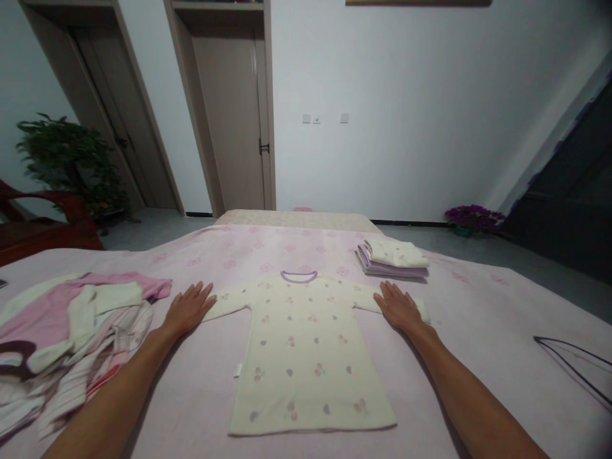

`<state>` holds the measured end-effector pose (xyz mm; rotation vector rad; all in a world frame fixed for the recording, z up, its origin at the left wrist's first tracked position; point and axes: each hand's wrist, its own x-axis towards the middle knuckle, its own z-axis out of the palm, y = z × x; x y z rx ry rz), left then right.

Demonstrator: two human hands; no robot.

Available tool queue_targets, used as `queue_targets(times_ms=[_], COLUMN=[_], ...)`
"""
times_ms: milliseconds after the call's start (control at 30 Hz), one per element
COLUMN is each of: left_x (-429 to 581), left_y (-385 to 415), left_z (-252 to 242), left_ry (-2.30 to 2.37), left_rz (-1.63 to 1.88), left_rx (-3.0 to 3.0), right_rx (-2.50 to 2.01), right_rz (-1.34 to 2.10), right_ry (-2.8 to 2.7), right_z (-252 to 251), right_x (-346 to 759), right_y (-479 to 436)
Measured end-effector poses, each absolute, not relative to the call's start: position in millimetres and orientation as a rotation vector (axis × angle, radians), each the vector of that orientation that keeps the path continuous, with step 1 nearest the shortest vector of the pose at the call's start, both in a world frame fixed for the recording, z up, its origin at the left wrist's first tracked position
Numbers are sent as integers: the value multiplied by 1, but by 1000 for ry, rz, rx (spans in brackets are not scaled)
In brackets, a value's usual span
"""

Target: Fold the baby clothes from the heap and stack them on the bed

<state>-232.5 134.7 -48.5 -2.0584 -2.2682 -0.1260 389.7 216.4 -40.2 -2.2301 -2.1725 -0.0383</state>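
Lying spread on the pink sheet (191,395), the cream shirt (299,357) pointed its purple collar (299,281) away from us. We rested our left hand (190,308), unclenched with fingers extended, on one sleeve (232,304) of the shirt, and our right hand (399,306), equally flat, on the other. Left of the shirt we had heaped clothes (102,312); beyond its right side, a folded stack (394,261); well to its right, a thin black loop (537,339).

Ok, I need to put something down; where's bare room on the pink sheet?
Bare sheet shows between the right arm and the thin black loop; another patch lies between the shirt and left arm. It's crowded at left with heaped clothes; the folded stack sits beyond the right hand.
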Motion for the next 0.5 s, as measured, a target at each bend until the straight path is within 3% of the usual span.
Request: queue_targets(times_ms=[267,500], left_x=[-237,-239], left_y=[126,118], left_z=[-42,-29], left_ry=[-2353,-2436], left_rz=[-111,-96], left_rx=[-1869,-1854], right_rx=[-2474,-2535], right_rz=[-53,-124], right_ry=[-1916,-1835], right_z=[-44,-35], right_x=[467,458], right_y=[203,197])
